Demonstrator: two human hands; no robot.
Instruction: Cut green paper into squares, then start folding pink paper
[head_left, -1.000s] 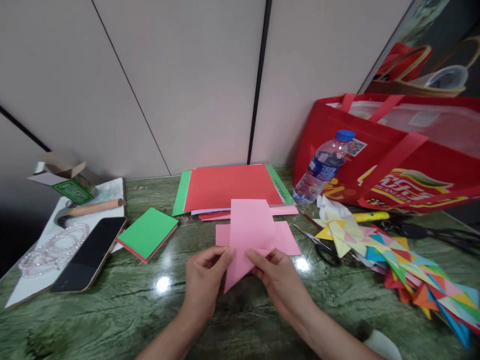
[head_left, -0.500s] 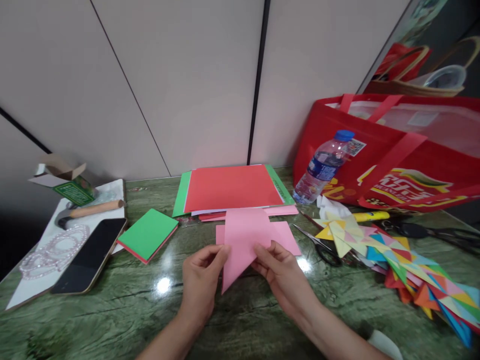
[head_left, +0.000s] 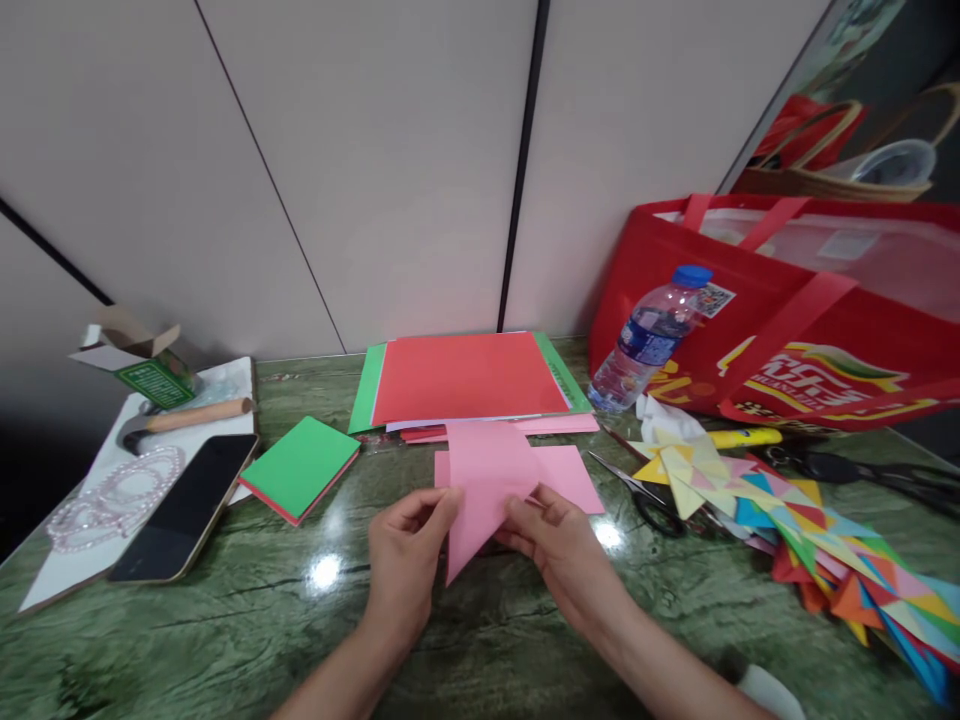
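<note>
A pink sheet of paper (head_left: 487,470) is raised off the tabletop between my two hands, its lower end coming to a slanted point. My left hand (head_left: 411,545) pinches its left edge with thumb and fingers. On the other side my right hand (head_left: 559,540) grips the right edge, where the paper is bent over; the fingers behind it are partly hidden. Beneath and behind it lies another piece of pink paper (head_left: 566,478), flat on the green marbled table (head_left: 315,640). Just beyond rests a stack of large sheets with a red sheet (head_left: 469,378) on top.
To the left are small green and red papers (head_left: 302,465), a phone (head_left: 184,510), bead strings (head_left: 112,495), a hammer (head_left: 187,415) and an opened box (head_left: 154,370). On the right are scissors (head_left: 649,500), a water bottle (head_left: 645,340), folded colourful paper pieces (head_left: 847,540) and a red bag (head_left: 787,310).
My right hand has shifted slightly left along with the paper's right edge, bending the sheet a little more. The left hand keeps its pinch. The whole view has moved slightly.
</note>
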